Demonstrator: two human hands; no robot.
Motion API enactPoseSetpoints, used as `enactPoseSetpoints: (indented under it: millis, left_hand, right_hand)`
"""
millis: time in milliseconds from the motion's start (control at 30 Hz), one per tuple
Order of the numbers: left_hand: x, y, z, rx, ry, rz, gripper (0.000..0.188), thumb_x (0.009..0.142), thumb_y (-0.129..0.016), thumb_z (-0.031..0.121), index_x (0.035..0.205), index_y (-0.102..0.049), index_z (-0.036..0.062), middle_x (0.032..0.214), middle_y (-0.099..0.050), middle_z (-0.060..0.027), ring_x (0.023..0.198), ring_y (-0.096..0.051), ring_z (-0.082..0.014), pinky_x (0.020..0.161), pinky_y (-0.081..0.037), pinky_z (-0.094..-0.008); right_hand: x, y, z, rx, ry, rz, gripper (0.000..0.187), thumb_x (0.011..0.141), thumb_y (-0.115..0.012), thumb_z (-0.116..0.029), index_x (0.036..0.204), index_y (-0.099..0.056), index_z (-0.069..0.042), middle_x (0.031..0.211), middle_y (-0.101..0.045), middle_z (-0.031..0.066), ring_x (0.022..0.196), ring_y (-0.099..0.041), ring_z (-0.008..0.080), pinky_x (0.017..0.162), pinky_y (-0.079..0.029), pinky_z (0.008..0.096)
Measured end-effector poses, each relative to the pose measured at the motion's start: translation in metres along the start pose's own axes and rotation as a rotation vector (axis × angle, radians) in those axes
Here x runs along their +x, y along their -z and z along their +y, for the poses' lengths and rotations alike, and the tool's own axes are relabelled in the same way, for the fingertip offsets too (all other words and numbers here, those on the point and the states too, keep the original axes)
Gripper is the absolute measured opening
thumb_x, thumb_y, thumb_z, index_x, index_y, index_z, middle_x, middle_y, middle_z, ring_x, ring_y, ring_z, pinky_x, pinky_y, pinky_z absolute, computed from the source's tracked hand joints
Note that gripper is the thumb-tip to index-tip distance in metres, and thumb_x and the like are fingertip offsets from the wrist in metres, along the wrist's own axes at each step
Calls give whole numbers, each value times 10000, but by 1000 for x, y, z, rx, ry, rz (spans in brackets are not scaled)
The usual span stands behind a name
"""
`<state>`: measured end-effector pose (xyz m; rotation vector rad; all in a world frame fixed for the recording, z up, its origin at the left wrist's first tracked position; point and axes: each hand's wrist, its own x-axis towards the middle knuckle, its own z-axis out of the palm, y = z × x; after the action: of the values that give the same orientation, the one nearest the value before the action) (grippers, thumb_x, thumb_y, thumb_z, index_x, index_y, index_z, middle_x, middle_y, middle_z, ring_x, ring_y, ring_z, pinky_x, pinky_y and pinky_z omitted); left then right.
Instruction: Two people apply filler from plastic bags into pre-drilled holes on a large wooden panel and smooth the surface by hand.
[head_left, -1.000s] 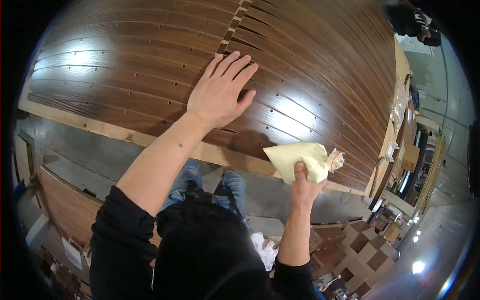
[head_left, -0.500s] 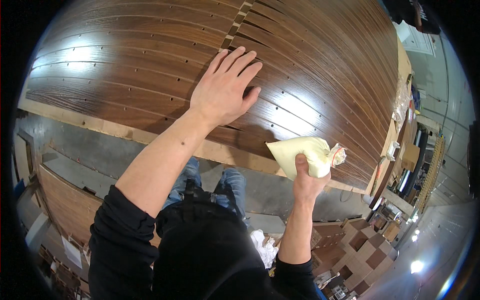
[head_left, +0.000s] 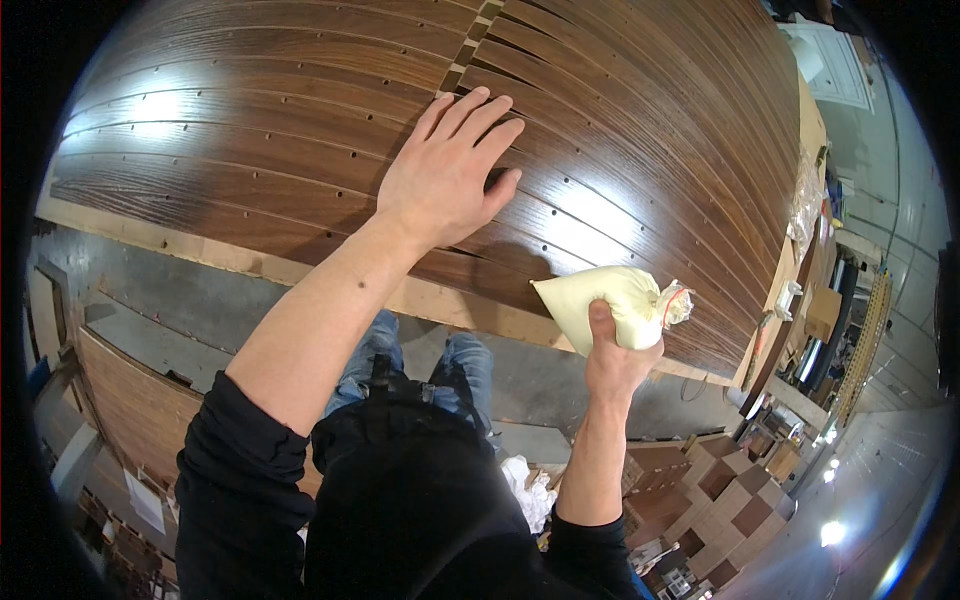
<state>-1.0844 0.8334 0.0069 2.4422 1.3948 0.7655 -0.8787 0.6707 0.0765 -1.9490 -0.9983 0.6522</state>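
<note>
Dark brown wood-grain panels (head_left: 300, 140) lie side by side as long strips, with rows of small holes along them. My left hand (head_left: 447, 170) rests palm down on the strips, its fingers spread, the tips close to a line of gaps (head_left: 465, 55) where paler wood shows. In my right hand (head_left: 615, 355) is a plump pale-yellow piping bag (head_left: 590, 295), gripped from below with the thumb across its side. A red band ties the bag's gathered clear end, while its pointed tip aims left over the front strips.
A light wooden edge (head_left: 200, 243) borders the panels in front of me. Clear plastic wrap (head_left: 803, 205) lies along the right edge. Behind on the floor are stacked brown boxes (head_left: 715, 510) and crumpled white material (head_left: 525, 490).
Almost nothing differs. Both hands keep their places; the view has shifted very slightly.
</note>
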Motion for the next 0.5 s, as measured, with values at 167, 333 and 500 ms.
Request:
enactPoseSetpoints:
  millis: [167, 333, 500]
  left_hand:
    - [0, 0, 0, 3, -7, 1, 490, 954, -653, 341, 1381, -605, 106, 1507, -527, -93, 1456, -418, -284, 1253, -293, -461]
    - [-1, 0, -1, -1, -7, 3, 491, 956, -647, 346, 1382, -601, 106, 1511, -521, -92, 1459, -414, -283, 1254, -289, -461]
    - [2, 2, 2, -14, 8, -31, 488, 962, -651, 327, 1397, -586, 116, 1535, -504, -87, 1472, -404, -283, 1253, -294, -463]
  right_hand:
    - [1, -3, -6, -20, -10, -14, 427, 797, -896, -130, 1130, -704, 54, 1090, -742, 105, 965, -685, 179, 903, -539, 327]
    - [-1, -1, -6, -48, -27, -12, 477, 802, -893, -153, 1175, -676, 50, 1107, -731, 107, 979, -681, 184, 908, -540, 336]
    - [-4, 33, 21, 575, -256, 129, 826, 910, -764, -515, 1489, -403, -49, 1304, -606, 104, 1225, -605, 252, 1033, -520, 446]
